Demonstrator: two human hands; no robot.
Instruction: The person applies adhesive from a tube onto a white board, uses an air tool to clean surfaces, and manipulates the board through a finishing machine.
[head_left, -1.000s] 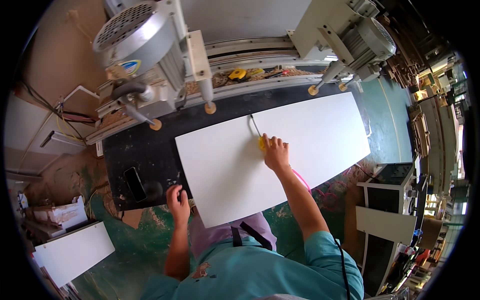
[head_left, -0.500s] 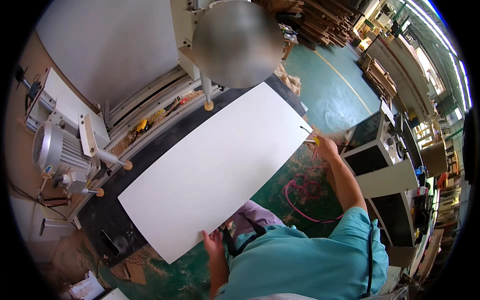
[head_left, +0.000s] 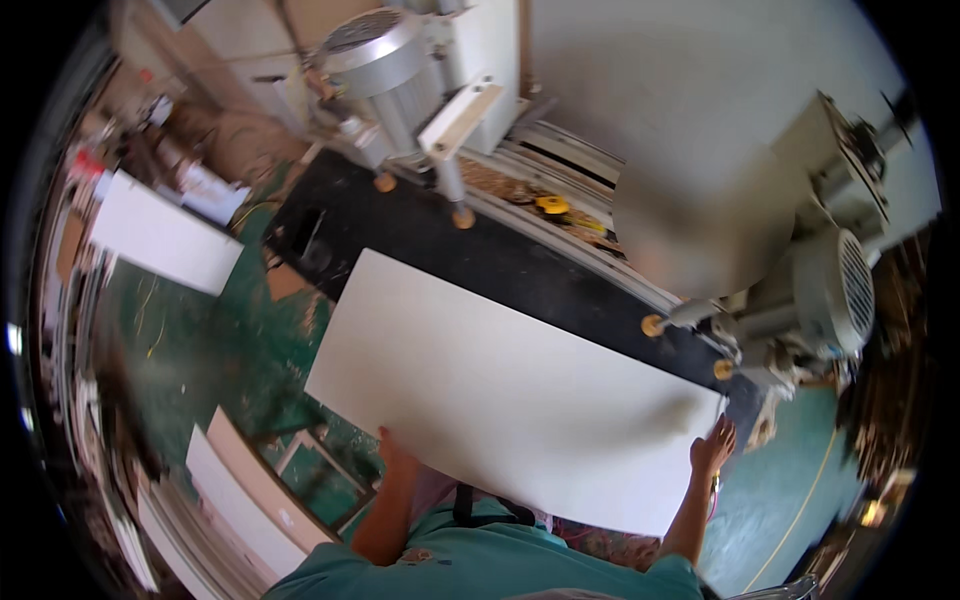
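A long white panel (head_left: 500,390) rests across the black machine bed (head_left: 560,270), its near side overhanging toward my body. My left hand (head_left: 397,455) is closed at the panel's near edge, left of the middle; its fingers show only in part. At the panel's right end is my right hand (head_left: 710,450), closed around what looks like an air blow gun (head_left: 716,482). Only small yellow and pink parts of it show below the hand, and a thin tip shows near the panel's corner. My fingers hide its body.
Motor units stand behind the bed, one at left (head_left: 390,75) and one at right (head_left: 825,290). A yellow tool (head_left: 551,205) lies among shavings in the rail. Another white board (head_left: 165,235) is at far left; boards (head_left: 255,490) and a frame stand at lower left.
My view has swung left, bringing the left motor and the boards into sight. My right hand has come from beyond the panel's right end to its corner. My left hand stays at the near edge.
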